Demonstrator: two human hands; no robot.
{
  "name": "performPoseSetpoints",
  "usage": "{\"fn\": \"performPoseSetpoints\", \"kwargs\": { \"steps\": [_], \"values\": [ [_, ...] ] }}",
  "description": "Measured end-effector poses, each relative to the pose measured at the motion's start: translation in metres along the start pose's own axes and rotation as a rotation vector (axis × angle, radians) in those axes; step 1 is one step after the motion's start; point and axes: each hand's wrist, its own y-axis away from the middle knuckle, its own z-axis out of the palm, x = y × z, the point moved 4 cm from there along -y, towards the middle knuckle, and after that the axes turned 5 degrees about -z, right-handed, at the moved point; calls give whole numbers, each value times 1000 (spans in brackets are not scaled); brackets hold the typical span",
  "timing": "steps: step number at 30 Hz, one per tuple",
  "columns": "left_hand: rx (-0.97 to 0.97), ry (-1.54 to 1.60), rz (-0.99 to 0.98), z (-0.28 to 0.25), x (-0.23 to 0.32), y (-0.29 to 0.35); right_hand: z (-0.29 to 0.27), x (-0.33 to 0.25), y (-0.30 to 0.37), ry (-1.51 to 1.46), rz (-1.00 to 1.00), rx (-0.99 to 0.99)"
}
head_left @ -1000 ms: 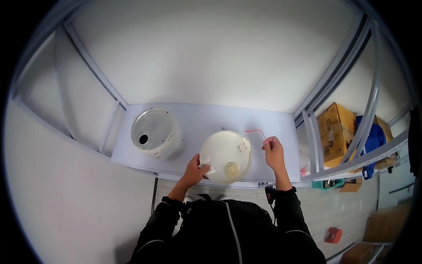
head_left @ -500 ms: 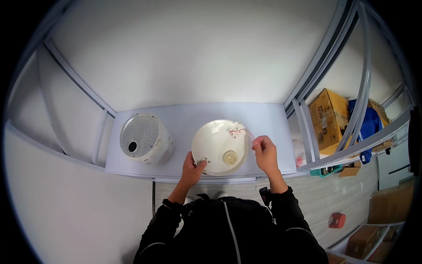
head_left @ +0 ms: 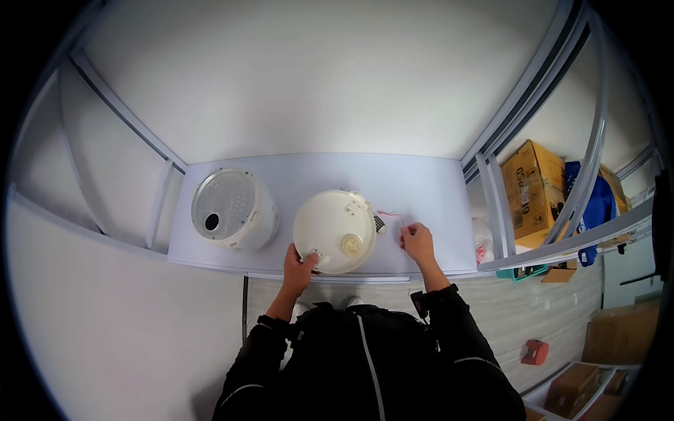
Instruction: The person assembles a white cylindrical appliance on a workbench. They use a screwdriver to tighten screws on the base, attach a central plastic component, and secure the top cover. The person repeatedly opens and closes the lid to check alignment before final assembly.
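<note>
My left hand is closed on the lower left rim of a round cream lid-like cover. The cover has small metal brackets near its edge and a round ribbed cap on its face. At its right rim a small piece with a dark checked pattern shows. A thin pinkish-red wire runs from the right of the cover to my right hand, whose fingers are pinched at its end. To the left stands a white cylindrical appliance body with a grey metal top and a dark round hole.
These things are over a pale worktop with grey frame posts at both sides. Beyond the right frame are a cardboard box, a blue bag-like item and a teal crate. A red stool stands on the floor.
The cover has shifted left with my left hand. The wire no longer lies across the cover's face but off its right side, and the checked piece has come into view.
</note>
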Motion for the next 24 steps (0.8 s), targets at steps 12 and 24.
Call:
{"fn": "performPoseSetpoints", "kwargs": {
  "steps": [12,24],
  "values": [
    [82,23,-88,-5,-7,1,24,-56,4,378,-350,30],
    [98,46,-152,-7,-20,-5,54,-83,-1,453,-390,-104]
  ]
}}
